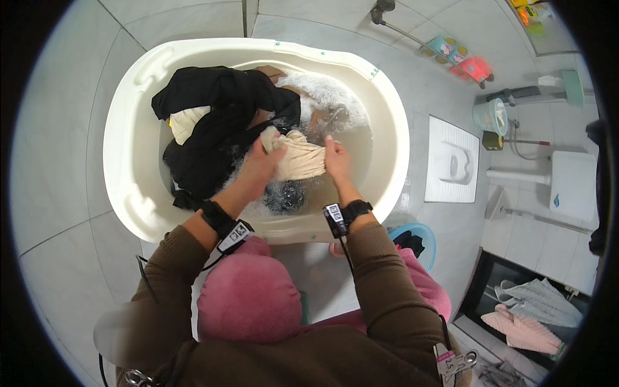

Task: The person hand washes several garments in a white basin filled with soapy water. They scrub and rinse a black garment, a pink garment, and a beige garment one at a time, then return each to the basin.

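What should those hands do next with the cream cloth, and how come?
Perhaps dip the cream cloth into the soapy water: the left hand and right hand hold it at opposite sides, over the tub, and foam floats close by.

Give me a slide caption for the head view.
Left hand and right hand hold a cream cloth over soapy water in a tub, beside black clothes.

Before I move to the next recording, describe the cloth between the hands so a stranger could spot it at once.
Start at the big white tub. Over its sudsy water, the left hand and right hand hold a wrinkled cream cloth between them. Its colour sets it apart from the black clothes to its left; being held, from the pale cloth among them.
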The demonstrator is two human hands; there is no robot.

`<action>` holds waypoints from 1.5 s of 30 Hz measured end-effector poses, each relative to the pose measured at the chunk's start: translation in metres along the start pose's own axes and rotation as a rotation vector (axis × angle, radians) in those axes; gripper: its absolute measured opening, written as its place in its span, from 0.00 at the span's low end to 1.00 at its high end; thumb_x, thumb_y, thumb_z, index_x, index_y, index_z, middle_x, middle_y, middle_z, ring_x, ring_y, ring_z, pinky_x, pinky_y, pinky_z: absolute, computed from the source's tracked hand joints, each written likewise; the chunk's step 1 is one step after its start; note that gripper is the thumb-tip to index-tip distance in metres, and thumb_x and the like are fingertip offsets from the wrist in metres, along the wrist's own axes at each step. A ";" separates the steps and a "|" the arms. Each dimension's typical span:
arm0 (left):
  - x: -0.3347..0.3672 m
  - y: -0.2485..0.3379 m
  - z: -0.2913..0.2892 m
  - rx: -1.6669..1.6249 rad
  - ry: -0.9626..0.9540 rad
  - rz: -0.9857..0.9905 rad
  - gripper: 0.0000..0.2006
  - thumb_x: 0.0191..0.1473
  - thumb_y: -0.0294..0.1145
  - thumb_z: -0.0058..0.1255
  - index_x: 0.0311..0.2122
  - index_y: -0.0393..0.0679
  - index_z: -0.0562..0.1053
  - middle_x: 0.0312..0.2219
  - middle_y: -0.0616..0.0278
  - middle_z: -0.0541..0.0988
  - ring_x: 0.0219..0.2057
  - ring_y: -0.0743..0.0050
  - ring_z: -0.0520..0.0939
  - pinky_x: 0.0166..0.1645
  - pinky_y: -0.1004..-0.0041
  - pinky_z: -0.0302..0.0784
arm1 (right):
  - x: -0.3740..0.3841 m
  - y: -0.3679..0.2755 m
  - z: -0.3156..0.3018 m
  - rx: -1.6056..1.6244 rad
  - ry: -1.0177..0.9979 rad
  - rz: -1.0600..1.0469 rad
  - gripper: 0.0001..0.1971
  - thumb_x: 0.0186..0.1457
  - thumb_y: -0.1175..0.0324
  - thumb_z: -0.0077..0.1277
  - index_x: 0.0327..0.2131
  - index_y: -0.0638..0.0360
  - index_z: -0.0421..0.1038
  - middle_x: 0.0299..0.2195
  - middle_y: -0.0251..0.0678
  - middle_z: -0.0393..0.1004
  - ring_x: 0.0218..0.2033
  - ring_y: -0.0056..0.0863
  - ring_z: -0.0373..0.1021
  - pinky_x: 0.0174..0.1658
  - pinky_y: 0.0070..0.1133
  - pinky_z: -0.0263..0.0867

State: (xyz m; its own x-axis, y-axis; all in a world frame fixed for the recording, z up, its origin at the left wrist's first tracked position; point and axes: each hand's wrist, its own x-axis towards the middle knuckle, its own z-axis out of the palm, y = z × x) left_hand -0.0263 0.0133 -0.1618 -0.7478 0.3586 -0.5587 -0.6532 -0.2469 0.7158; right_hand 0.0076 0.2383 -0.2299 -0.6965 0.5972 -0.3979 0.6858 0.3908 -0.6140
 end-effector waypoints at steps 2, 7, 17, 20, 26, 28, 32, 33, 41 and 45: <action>0.011 -0.001 -0.030 -0.249 -0.031 -0.019 0.19 0.63 0.37 0.49 0.57 0.51 0.64 0.48 0.64 0.75 0.48 0.70 0.76 0.54 0.64 0.74 | 0.010 0.039 0.000 -0.040 0.061 0.007 0.28 0.60 0.42 0.42 0.43 0.57 0.77 0.38 0.53 0.77 0.47 0.49 0.72 0.54 0.34 0.64; 0.013 -0.020 -0.049 -0.465 0.222 -0.185 0.19 0.65 0.43 0.45 0.58 0.53 0.63 0.48 0.61 0.75 0.51 0.61 0.74 0.56 0.53 0.73 | 0.008 0.085 0.028 -0.370 0.053 -0.257 0.25 0.60 0.46 0.43 0.48 0.56 0.74 0.45 0.54 0.74 0.52 0.49 0.69 0.58 0.33 0.60; 0.025 -0.044 -0.046 -0.402 -0.239 -0.338 0.19 0.64 0.50 0.44 0.54 0.52 0.68 0.48 0.64 0.76 0.48 0.67 0.78 0.49 0.65 0.78 | -0.148 -0.089 0.033 0.356 -0.223 -0.467 0.14 0.54 0.59 0.55 0.40 0.58 0.74 0.32 0.50 0.79 0.32 0.48 0.76 0.37 0.32 0.72; 0.007 -0.041 -0.035 -0.504 -0.242 -0.282 0.17 0.64 0.45 0.44 0.54 0.52 0.69 0.46 0.66 0.78 0.45 0.69 0.79 0.48 0.65 0.77 | -0.137 -0.111 0.030 0.061 -0.080 -0.418 0.13 0.55 0.58 0.54 0.36 0.57 0.73 0.31 0.53 0.78 0.32 0.53 0.74 0.36 0.36 0.71; 0.000 -0.026 0.020 -0.009 0.184 -0.290 0.12 0.65 0.45 0.44 0.50 0.55 0.68 0.43 0.68 0.76 0.42 0.74 0.76 0.37 0.65 0.74 | -0.042 -0.081 0.012 -0.229 0.020 -0.149 0.25 0.56 0.44 0.47 0.33 0.59 0.76 0.35 0.54 0.78 0.38 0.56 0.75 0.44 0.43 0.69; 0.007 -0.020 0.013 0.076 0.254 -0.251 0.14 0.64 0.46 0.45 0.51 0.55 0.68 0.43 0.69 0.76 0.41 0.74 0.76 0.36 0.66 0.74 | -0.022 -0.052 0.004 -0.330 0.034 -0.107 0.27 0.56 0.43 0.48 0.35 0.62 0.77 0.36 0.55 0.78 0.40 0.55 0.75 0.46 0.42 0.69; 0.021 -0.014 -0.025 -0.159 0.370 -0.086 0.23 0.62 0.42 0.52 0.58 0.56 0.60 0.44 0.65 0.75 0.45 0.70 0.75 0.41 0.68 0.75 | 0.000 0.013 -0.016 -0.342 -0.037 -0.046 0.30 0.58 0.44 0.48 0.46 0.66 0.72 0.42 0.59 0.76 0.47 0.53 0.72 0.53 0.40 0.65; 0.021 -0.014 -0.032 -0.252 0.346 -0.062 0.29 0.62 0.39 0.52 0.63 0.59 0.54 0.47 0.60 0.72 0.46 0.65 0.75 0.47 0.66 0.75 | -0.002 0.026 -0.014 -0.372 0.081 -0.074 0.30 0.58 0.45 0.48 0.49 0.67 0.70 0.44 0.59 0.75 0.49 0.53 0.71 0.55 0.40 0.64; 0.010 -0.039 -0.022 -0.151 0.130 -0.230 0.33 0.63 0.48 0.47 0.68 0.63 0.45 0.55 0.62 0.67 0.53 0.55 0.71 0.56 0.54 0.69 | -0.089 -0.013 0.062 0.700 -0.240 -0.181 0.23 0.63 0.48 0.47 0.48 0.60 0.70 0.41 0.47 0.78 0.41 0.42 0.75 0.46 0.36 0.69; 0.021 -0.037 -0.043 -0.311 0.046 -0.277 0.28 0.64 0.49 0.45 0.65 0.63 0.51 0.54 0.64 0.69 0.49 0.63 0.75 0.51 0.61 0.74 | -0.138 -0.077 0.050 0.366 -0.277 -0.427 0.17 0.61 0.54 0.51 0.39 0.59 0.72 0.33 0.45 0.79 0.33 0.45 0.76 0.36 0.33 0.71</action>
State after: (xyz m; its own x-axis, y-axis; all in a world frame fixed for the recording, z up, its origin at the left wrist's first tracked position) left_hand -0.0233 -0.0089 -0.2180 -0.5388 0.4107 -0.7355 -0.8298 -0.4092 0.3794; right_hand 0.0404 0.0912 -0.1623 -0.9557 0.2184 -0.1972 0.2519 0.2607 -0.9320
